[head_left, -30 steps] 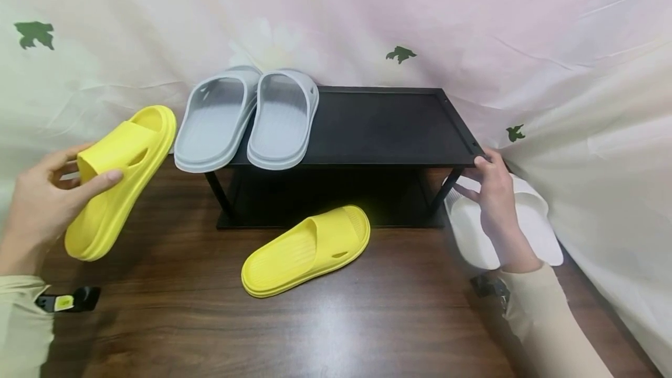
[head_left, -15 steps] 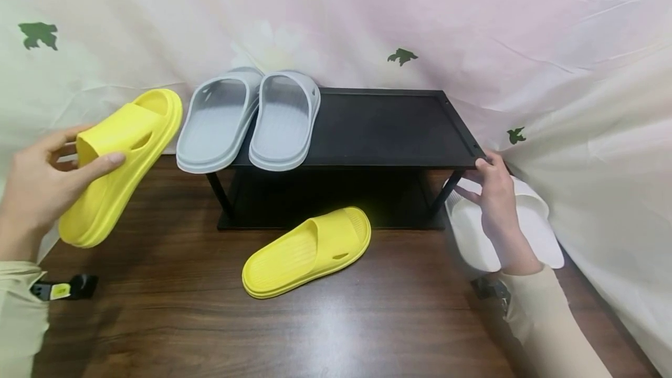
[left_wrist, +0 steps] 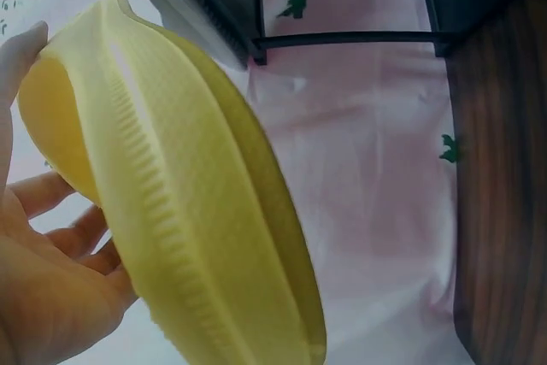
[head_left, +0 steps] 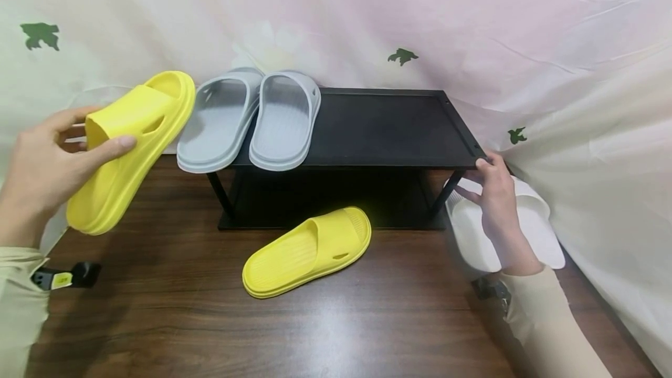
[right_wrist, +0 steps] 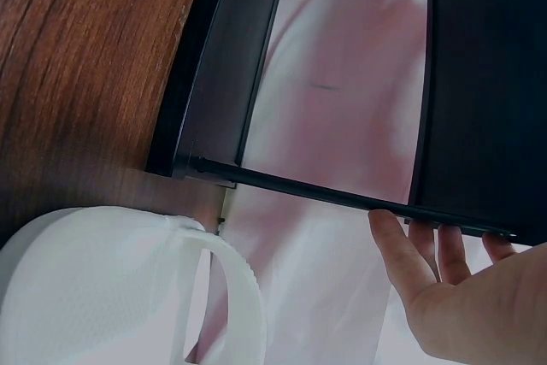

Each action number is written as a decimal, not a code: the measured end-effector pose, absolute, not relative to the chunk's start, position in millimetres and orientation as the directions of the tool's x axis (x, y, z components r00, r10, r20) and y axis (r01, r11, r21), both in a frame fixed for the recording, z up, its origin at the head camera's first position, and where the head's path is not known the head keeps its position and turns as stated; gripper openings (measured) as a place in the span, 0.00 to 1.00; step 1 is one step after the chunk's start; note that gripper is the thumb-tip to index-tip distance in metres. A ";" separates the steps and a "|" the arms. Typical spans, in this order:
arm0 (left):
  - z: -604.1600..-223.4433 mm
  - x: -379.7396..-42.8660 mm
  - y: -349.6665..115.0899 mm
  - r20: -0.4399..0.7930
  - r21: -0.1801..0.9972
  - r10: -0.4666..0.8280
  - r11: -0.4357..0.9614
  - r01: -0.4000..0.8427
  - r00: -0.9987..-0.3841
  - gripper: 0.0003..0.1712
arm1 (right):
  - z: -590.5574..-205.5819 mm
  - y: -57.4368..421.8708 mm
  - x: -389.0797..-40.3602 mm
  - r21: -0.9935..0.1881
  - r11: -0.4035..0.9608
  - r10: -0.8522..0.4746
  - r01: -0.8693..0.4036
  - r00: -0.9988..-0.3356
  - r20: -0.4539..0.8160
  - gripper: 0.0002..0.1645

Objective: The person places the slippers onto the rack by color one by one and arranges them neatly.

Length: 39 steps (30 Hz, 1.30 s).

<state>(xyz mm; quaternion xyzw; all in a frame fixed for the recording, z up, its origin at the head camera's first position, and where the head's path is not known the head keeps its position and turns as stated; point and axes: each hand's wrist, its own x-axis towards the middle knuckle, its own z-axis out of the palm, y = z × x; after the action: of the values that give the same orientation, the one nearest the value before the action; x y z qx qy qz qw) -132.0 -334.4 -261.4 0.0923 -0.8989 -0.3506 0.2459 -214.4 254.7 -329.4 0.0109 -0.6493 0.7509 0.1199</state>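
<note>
A yellow slide slipper (head_left: 133, 109) is held up at the left, pinched between the thumb and fingers of my left hand (head_left: 52, 162). Its toe points up and right, overlapping the left grey slipper (head_left: 215, 133) in the head view. The left wrist view shows this yellow slipper (left_wrist: 197, 194) close up. My right hand (head_left: 499, 203) grips the front right corner of the black shoe rack (head_left: 388, 127), thumb on top. In the right wrist view, fingertips (right_wrist: 389, 232) lie against the rack's side bar. A second yellow slipper (head_left: 280, 258) lies on the floor before the rack.
Another grey slipper (head_left: 280, 118) stands on the rack top's left half, beside the first. White footwear (head_left: 530, 226) sits on the floor right of the rack, partly behind my right arm. A patterned cloth (head_left: 336, 16) hangs behind, over the brown wood-look floor (head_left: 210, 325).
My left hand has raised the yellow slipper and brought it slightly right, towards the grey pair. My right hand stays at the rack's corner.
</note>
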 end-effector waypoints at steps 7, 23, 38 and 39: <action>-254.1 -135.0 -329.3 0.375 0.651 -0.322 0.759 0.000 -0.869 0.41 | -329.3 254.9 -214.2 -0.972 -0.133 0.166 -0.194 -0.971 0.171 0.10; -225.5 -142.0 -309.2 0.360 0.566 -0.215 0.824 0.030 -0.908 0.44 | -327.5 256.3 -214.6 -0.980 -0.096 0.166 -0.175 -0.974 0.157 0.12; -207.1 -151.2 -284.5 0.321 0.519 -0.130 0.852 0.059 -0.938 0.45 | -328.4 256.4 -213.9 -0.973 -0.116 0.156 -0.198 -0.971 0.179 0.12; -206.5 -151.9 -283.3 0.315 0.514 -0.130 0.856 0.054 -0.940 0.46 | -328.7 256.4 -214.1 -0.973 -0.117 0.156 -0.198 -0.971 0.179 0.12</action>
<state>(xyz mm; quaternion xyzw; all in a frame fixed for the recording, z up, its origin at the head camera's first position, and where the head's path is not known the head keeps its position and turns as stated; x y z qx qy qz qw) -151.9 -283.3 -206.5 0.0200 -0.9478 -0.2677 0.1720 -214.1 256.4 -328.7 0.0161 -0.6540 0.7470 0.1184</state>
